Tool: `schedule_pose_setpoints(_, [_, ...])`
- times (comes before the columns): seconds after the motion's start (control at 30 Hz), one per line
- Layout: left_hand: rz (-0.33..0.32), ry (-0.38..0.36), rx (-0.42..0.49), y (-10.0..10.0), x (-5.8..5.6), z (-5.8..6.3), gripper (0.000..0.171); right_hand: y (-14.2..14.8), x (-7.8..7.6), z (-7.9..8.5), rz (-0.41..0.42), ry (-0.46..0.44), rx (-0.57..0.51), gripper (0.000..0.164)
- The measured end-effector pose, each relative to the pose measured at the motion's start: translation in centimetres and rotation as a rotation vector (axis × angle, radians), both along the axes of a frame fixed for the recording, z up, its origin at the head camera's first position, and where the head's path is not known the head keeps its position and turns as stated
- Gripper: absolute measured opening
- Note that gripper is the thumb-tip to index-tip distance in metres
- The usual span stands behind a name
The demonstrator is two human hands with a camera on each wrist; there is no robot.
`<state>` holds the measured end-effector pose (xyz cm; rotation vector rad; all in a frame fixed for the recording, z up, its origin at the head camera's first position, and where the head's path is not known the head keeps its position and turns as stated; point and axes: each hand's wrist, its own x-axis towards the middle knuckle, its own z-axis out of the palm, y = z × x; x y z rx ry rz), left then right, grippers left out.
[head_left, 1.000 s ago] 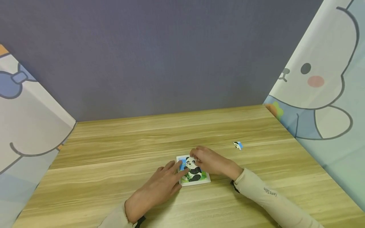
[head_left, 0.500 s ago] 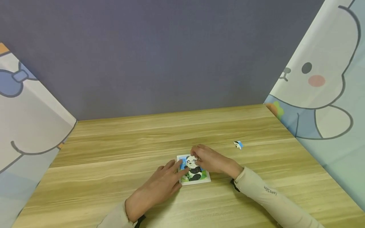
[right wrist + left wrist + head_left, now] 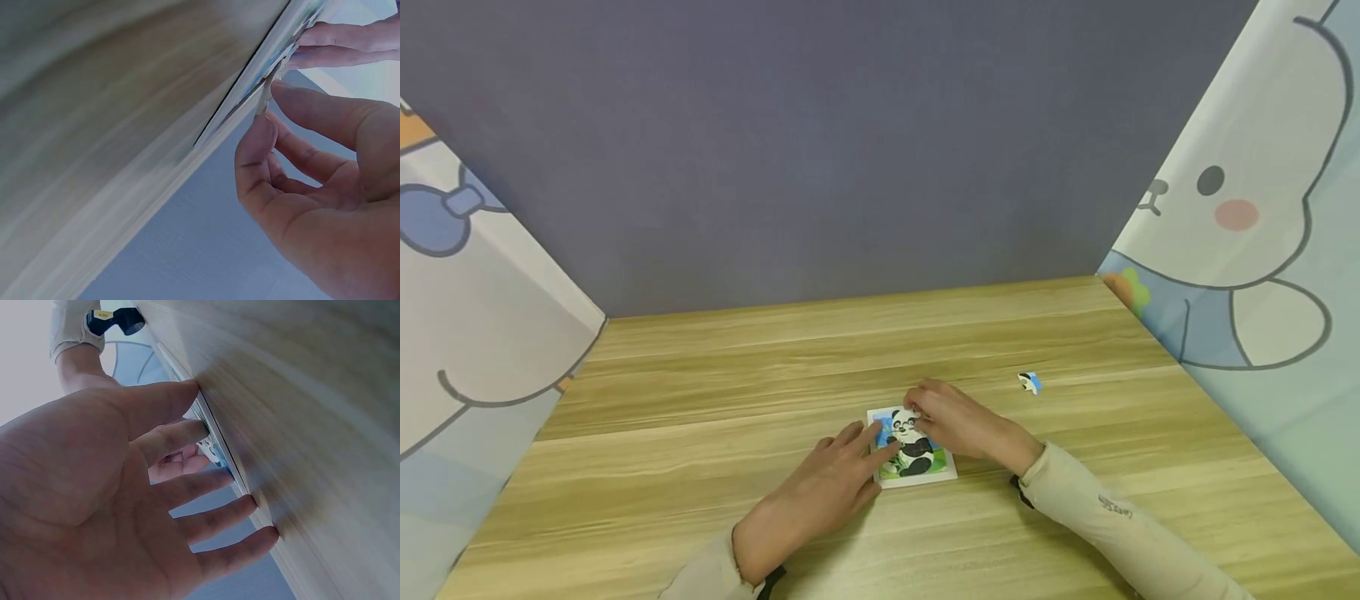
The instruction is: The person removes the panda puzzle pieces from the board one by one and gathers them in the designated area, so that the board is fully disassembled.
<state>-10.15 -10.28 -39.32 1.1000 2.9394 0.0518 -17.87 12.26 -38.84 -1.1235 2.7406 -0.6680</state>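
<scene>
Head view: the panda puzzle (image 3: 916, 457) lies on the worktop (image 3: 700, 408) at lower centre, the left hand (image 3: 816, 493) touching it with outstretched fingers; a loose piece (image 3: 1030, 382) lies right of centre. The right wrist view shows what the head view largely hides: the right hand (image 3: 325, 169) pinches a tilted piece (image 3: 265, 98) between thumb and forefinger.

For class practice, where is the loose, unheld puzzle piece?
In the head view, the loose piece lies on the wooden table, to the right of the right hand and panda puzzle, touching neither.
</scene>
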Motion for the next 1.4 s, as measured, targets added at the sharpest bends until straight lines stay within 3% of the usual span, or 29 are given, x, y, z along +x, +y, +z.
schedule_pose_setpoints(0.27, [0.000,-0.002,0.006,0.11,0.03,0.17,0.050,0.13,0.25,0.03,0.009,0.037,0.065,0.023])
schedule_pose_setpoints(0.4, [0.005,-0.005,-0.016,0.16,0.09,0.24,0.050,0.04,0.18,-0.09,-0.011,0.044,0.040,0.019])
schedule_pose_setpoints(0.6, [0.001,0.006,-0.017,0.11,0.12,0.23,0.050,0.00,-0.23,-0.14,-0.036,-0.012,-0.067,0.016])
schedule_pose_setpoints(1.03, [0.010,-0.005,-0.028,-0.06,0.16,0.26,0.055,0.19,-0.47,0.63,-0.030,-0.089,-0.068,0.018])
schedule_pose_setpoints(1.4, [0.013,-0.043,0.012,-0.14,-0.06,0.37,0.054,0.45,-0.50,0.83,-0.019,-0.132,-0.072,0.022])
